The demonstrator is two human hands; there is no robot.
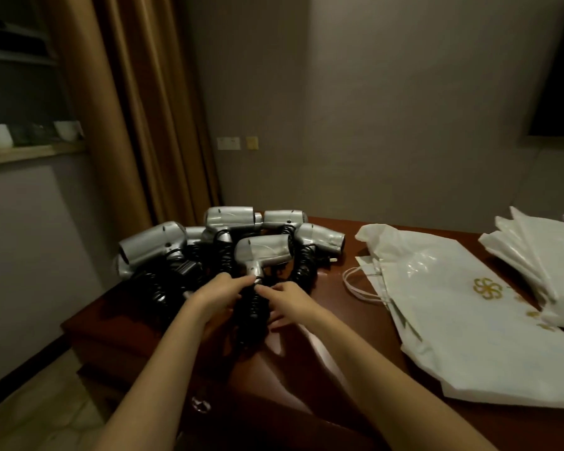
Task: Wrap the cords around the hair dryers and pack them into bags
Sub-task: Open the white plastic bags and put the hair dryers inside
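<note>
Several silver hair dryers with black coiled cords are heaped at the back left of a dark wooden table (323, 349). The nearest hair dryer (263, 252) stands upright, barrel on top. My left hand (220, 289) pinches the bottom of its handle. Just to the right, my right hand (288, 302) grips the black coiled cord (254, 309) that hangs below the handle. A large white bag with a gold emblem (463, 307) lies flat on the table to the right.
More white bags (541, 252) are stacked at the far right. The other dryers (232, 219) and tangled cords (163, 288) crowd the table's left end. A brown curtain (137, 109) hangs behind, and a shelf with white cups (0, 135) is at left.
</note>
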